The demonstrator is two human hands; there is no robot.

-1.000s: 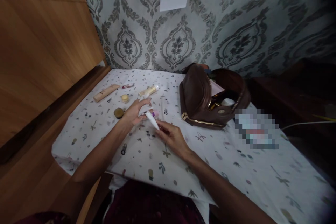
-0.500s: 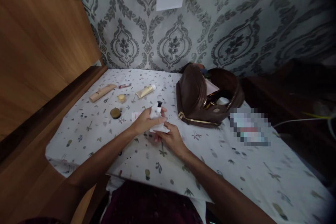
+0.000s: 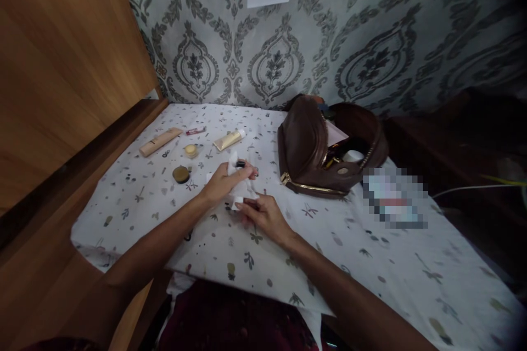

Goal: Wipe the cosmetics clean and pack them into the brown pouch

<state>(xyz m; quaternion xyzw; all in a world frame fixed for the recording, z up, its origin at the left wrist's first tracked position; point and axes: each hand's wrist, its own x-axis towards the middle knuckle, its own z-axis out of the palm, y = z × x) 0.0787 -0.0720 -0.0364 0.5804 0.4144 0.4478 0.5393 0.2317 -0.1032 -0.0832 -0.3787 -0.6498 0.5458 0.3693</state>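
Observation:
My left hand [image 3: 224,180] is closed around a crumpled white tissue [image 3: 247,189], which wraps a small white tube [image 3: 237,203] with a black end showing near the thumb. The tube's white lower end is pinched by my right hand [image 3: 265,214], just below and to the right of the left. Most of the tube is hidden by the tissue and fingers. Beyond the left hand lie a gold tube [image 3: 229,140] with a white cap, a small yellow-topped jar [image 3: 191,151] and a round olive-brown jar [image 3: 180,175].
An open brown zip bag [image 3: 304,145] with items inside stands at the right. A beige tube [image 3: 160,142] and a small reddish tube [image 3: 195,131] lie at the back left. A blurred-out item [image 3: 395,197] lies right of the bag on the patterned tablecloth [image 3: 346,252].
The black end has tilted down and left within the left hand. More tissue now shows above the left hand, and the white end has appeared at the right fingertips.

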